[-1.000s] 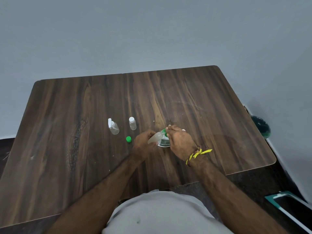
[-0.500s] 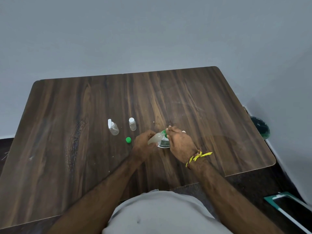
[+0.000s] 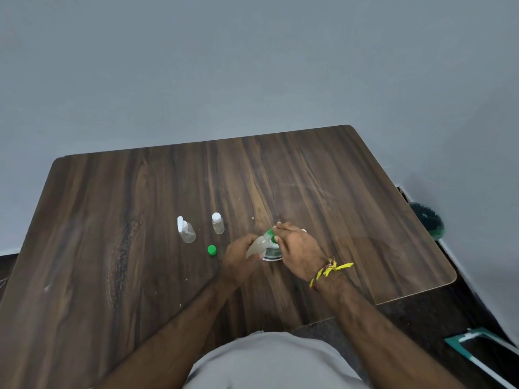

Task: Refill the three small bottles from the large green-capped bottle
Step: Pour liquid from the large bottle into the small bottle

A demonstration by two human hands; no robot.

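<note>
My left hand (image 3: 238,259) grips a small translucent bottle (image 3: 257,246), tilted with its neck up and to the right. My right hand (image 3: 297,248) pinches the green cap (image 3: 271,237) at that bottle's neck. Just below the two hands stands a round container with a white rim and green label (image 3: 271,254), mostly hidden by them. A loose green cap (image 3: 212,250) lies on the table left of my left hand. Two more small clear bottles stand farther left: one with an open white flip lid (image 3: 186,231), one with a white cap (image 3: 218,223).
The dark wooden table (image 3: 112,248) meets a grey wall at its far edge. A dark green round object (image 3: 428,223) sits on the floor past the table's right edge. A teal-framed panel (image 3: 483,352) lies on the floor at lower right.
Both hands stay at the same spot around the tilted bottle, with only slight finger shifts at the green cap. The other bottles and loose cap have not moved.
</note>
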